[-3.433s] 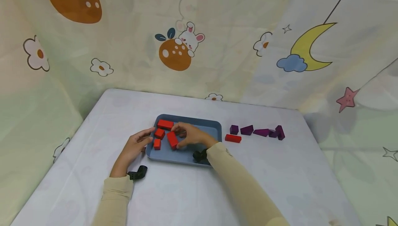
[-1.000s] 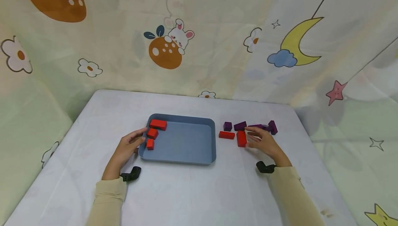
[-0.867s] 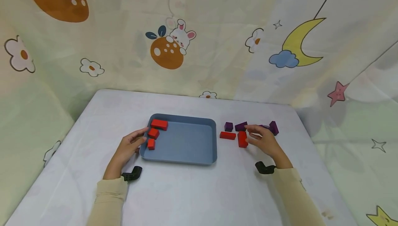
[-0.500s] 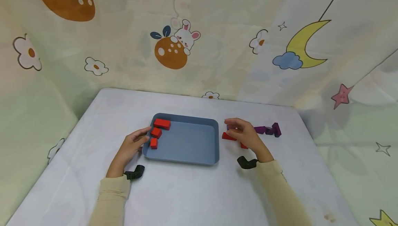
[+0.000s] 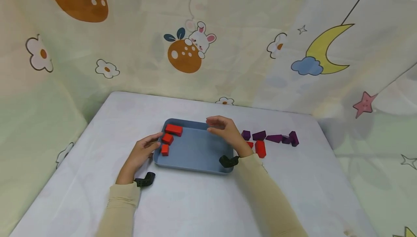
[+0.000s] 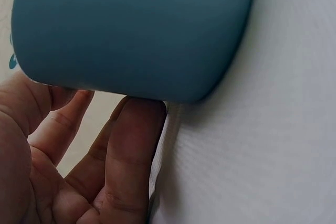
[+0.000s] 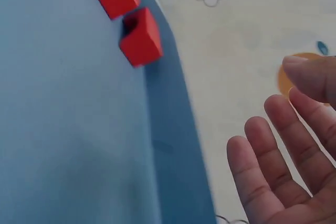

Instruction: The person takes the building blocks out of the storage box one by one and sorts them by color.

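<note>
In the head view a blue-grey tray [image 5: 199, 169] holds a red oblong block [image 5: 174, 129] and two small red blocks [image 5: 167, 138] along its left side. My left hand [image 5: 140, 153] grips the tray's left edge, thumb and index finger at the rim; in the left wrist view, fingers [image 6: 131, 145] touch the outer wall. My right hand [image 5: 226, 132] is over the tray's far right part, fingers loosely spread and holding nothing. In the right wrist view its fingertips [image 7: 255, 129] are beyond the tray's rim, apart from the blocks.
Right of the tray, a red block [image 5: 260, 149] stands beside another red block [image 5: 250, 144], partly hidden by my right wrist. Several purple blocks [image 5: 273, 138] lie in a row behind them. A printed cloth [image 5: 140, 48] hangs at the table's back edge.
My right hand took a red block from the tray, set it down on the table to the right, let go, and came back left over the tray. The left hand stays at the tray's edge.
</note>
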`<state>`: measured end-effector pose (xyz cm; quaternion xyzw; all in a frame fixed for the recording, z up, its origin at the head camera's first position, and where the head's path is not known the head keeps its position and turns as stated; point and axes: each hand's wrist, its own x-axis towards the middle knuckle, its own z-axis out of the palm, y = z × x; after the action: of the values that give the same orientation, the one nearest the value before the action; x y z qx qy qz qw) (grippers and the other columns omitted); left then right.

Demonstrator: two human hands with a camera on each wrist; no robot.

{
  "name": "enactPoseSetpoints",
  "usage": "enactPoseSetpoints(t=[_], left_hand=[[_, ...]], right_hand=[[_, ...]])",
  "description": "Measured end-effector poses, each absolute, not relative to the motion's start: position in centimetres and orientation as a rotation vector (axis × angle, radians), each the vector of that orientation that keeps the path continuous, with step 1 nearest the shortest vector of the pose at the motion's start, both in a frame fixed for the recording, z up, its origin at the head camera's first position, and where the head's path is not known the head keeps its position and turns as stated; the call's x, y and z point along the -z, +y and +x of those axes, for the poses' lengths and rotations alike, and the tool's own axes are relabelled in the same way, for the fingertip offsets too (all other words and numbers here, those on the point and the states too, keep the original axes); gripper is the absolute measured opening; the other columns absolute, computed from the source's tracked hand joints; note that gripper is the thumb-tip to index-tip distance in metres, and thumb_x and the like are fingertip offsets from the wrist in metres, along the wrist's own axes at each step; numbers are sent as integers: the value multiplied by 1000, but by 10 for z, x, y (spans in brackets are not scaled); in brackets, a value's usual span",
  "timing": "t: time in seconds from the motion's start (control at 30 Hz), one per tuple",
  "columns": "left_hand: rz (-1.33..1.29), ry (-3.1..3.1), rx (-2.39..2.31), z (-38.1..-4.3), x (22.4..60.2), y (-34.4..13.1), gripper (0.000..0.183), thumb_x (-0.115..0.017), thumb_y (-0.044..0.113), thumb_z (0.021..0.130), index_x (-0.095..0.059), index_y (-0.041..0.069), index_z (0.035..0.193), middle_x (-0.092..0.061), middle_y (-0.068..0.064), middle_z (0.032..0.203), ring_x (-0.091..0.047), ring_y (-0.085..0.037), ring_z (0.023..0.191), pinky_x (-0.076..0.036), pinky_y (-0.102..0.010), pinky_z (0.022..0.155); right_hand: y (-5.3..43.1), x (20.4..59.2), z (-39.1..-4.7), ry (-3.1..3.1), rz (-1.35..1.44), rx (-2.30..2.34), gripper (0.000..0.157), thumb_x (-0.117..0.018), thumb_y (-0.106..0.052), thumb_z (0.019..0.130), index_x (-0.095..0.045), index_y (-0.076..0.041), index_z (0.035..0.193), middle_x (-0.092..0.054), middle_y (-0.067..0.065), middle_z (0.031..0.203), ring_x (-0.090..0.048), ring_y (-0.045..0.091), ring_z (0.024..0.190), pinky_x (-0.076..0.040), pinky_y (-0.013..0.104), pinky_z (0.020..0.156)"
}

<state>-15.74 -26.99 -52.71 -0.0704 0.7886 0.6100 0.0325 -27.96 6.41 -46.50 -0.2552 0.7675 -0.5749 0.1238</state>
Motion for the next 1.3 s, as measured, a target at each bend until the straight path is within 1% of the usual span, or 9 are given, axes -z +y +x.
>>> enactPoseSetpoints(t=[0.13, 0.23, 0.43, 0.5, 0.77, 0.93, 1.07, 1.2, 1.3], left_hand=[[-215, 2428, -1863, -158, 527, -268, 52, -64, 22, 111, -54, 7, 160, -53, -22, 160, -60, -26, 124, -53, -31, 80], [-224, 2434, -1853, -157, 526, -267, 51, -63, 22, 111, -54, 8, 160, -53, -22, 160, -59, -30, 127, -53, -31, 81], [-241, 2437, -1864, -156, 527, -268, 51, -64, 19, 110, -55, 7, 159, -57, -23, 156, -59, -21, 114, -50, -29, 75], [-237, 2435, -1872, -156, 529, -268, 51, -64, 19, 110, -56, 7, 159, -57, -23, 156, -58, -19, 112, -49, -29, 74], [-243, 2435, -1862, -156, 531, -267, 50, -64, 19, 110, -56, 7, 158, -57, -22, 156, -59, -21, 115, -50, -30, 77], [-228, 2431, -1871, -157, 530, -266, 50, -64, 19, 110, -57, 7, 158, -58, -22, 155, -60, -22, 114, -50, -30, 74], [-223, 2441, -1876, -157, 528, -266, 50, -64, 19, 110, -57, 7, 158, -58, -22, 155, -59, -24, 113, -49, -29, 73], [-227, 2447, -1870, -157, 526, -267, 50, -64, 20, 110, -56, 8, 158, -57, -22, 156, -59, -25, 115, -49, -30, 75], [-233, 2444, -1870, -156, 525, -267, 50, -64, 20, 110, -56, 8, 158, -58, -22, 155, -59, -25, 116, -50, -30, 75]], right_hand=[[44, 476, -287, 2189, -715, 1672, 42, -76, -2, 100, -67, 8, 139, -71, 21, 138, -68, 36, 126, -57, 38, 103], [31, 482, -292, 2163, -697, 1664, 42, -76, -2, 99, -67, 8, 139, -71, 20, 137, -68, 34, 126, -56, 39, 105], [4, 493, -294, 2125, -676, 1657, 40, -77, 1, 98, -69, 7, 137, -71, 21, 137, -68, 35, 126, -55, 40, 106], [-4, 496, -293, 2113, -668, 1650, 39, -76, 2, 98, -70, 6, 136, -71, 21, 137, -68, 34, 126, -55, 40, 106], [-29, 508, -289, 2100, -631, 1585, 46, -79, 3, 95, -68, 6, 139, -68, 21, 142, -66, 33, 129, -52, 39, 111], [-40, 514, -286, 2189, -559, 1547, 49, -84, 3, 91, -71, 3, 138, -71, 18, 138, -68, 29, 122, -54, 35, 106], [-47, 514, -282, 2296, -540, 1500, 44, -87, -2, 90, -76, -3, 132, -74, 14, 130, -70, 27, 115, -56, 36, 101], [-51, 511, -280, 2347, -554, 1487, 37, -86, -3, 92, -78, -3, 128, -77, 15, 125, -72, 27, 112, -58, 36, 98], [-50, 510, -281, 2340, -539, 1490, 35, -85, -4, 93, -78, -3, 128, -78, 14, 122, -73, 25, 109, -58, 35, 96]])
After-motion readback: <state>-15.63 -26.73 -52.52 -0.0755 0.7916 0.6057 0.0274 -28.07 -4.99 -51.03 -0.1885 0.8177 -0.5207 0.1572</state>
